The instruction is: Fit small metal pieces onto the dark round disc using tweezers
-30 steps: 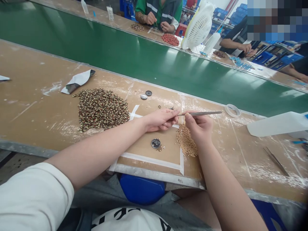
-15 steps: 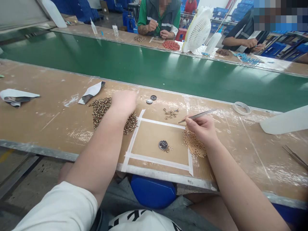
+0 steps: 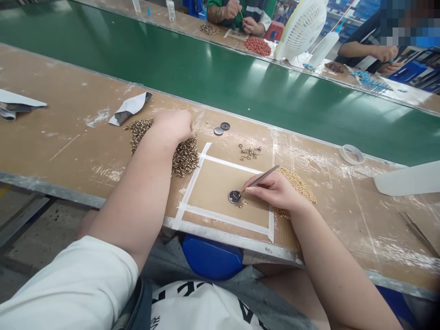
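My left hand (image 3: 171,126) rests knuckles-up on a heap of small dark, brassy ring parts (image 3: 184,158), fingers curled down into it; what they hold is hidden. My right hand (image 3: 275,189) pinches metal tweezers (image 3: 260,178), whose tips touch a small round dark disc (image 3: 234,197) inside a square of white tape (image 3: 192,185). A pile of tan beads (image 3: 298,183) lies partly behind my right hand. A few finished small pieces (image 3: 249,152) sit just beyond the tape square.
Two dark discs (image 3: 222,128) lie near the green conveyor belt (image 3: 192,78). A tape roll (image 3: 352,154), a white bottle (image 3: 409,178) and spare tweezers (image 3: 417,233) lie right. Folded paper (image 3: 129,108) lies left. Other people work across the belt by a white fan (image 3: 299,28).
My left hand left the tweezers and moved left onto the heap of ring parts. My right hand lowered the tweezers from near the small pieces to the dark disc.
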Motion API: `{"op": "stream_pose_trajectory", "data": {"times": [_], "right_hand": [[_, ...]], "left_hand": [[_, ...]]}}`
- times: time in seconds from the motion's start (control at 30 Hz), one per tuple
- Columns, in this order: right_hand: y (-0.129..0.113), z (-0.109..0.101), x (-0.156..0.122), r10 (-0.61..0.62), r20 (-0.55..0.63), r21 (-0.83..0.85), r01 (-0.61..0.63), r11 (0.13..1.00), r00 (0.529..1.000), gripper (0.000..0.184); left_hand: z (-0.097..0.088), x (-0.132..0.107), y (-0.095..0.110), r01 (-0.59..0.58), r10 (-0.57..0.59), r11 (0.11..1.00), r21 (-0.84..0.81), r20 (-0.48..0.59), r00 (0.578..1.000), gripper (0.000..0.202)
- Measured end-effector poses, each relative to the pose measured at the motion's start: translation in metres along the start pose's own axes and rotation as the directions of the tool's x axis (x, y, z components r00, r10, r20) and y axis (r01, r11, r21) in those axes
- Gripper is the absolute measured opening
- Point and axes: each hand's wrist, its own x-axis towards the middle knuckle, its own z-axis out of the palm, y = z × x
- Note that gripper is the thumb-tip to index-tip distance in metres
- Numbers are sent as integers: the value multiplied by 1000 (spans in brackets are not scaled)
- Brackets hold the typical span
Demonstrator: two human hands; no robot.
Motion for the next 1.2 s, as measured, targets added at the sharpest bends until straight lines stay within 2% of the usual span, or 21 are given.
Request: {"op": "stream_pose_trajectory", "data": {"times": [0.27,0.37,0.43,0.5,0.57,0.63,0.77,0.87,0.93,0.97,1.03,1.13,1.2], "right_hand": [[0,1,1,23,36,2,-23,1000,999,19],[-2,1,2,24,52,12,-25,1000,998,19],[-3,2,3,21,61,8,-22,1000,998,20],[-5,2,4,23,71,6,-23,1000,997,20],[-6,2,5,22,83,10,-23,1000,996,20],[-7,3,6,19,91,17,-20,1000,996,20],[-4,1,2,24,39,55,-26,998,999,19],[1,-3,-5,61,-125,223,-32,974,990,16],[5,-6,-7,94,-282,385,23,922,955,16],[6,-8,-7,113,-370,445,69,893,922,17],[7,-12,-4,156,-542,495,164,854,826,17],[10,-17,1,230,-696,477,199,856,680,22],[14,-19,3,256,-735,461,187,867,628,25]], "left_hand": [[5,2,6,-25,25,1000,-5,-30,999,37],[4,-1,9,-72,65,991,-115,-57,996,31],[4,-4,15,-158,135,952,-262,-106,985,24],[7,-7,25,-284,230,850,-444,-173,958,19],[11,-11,39,-393,313,689,-609,-239,919,15],[16,-14,55,-442,366,519,-732,-277,889,13],[32,-21,84,-380,433,248,-891,-249,866,13],[47,-26,103,-247,455,68,-967,-190,870,17],[57,-30,115,-147,463,-32,-989,-145,875,21],[62,-32,120,-103,467,-74,-992,-125,875,22],[69,-34,127,-42,479,-120,-992,-95,873,25],[74,-36,133,-20,496,-101,-995,-68,866,29],[74,-35,134,-9,482,-77,-997,-45,875,27]]}}
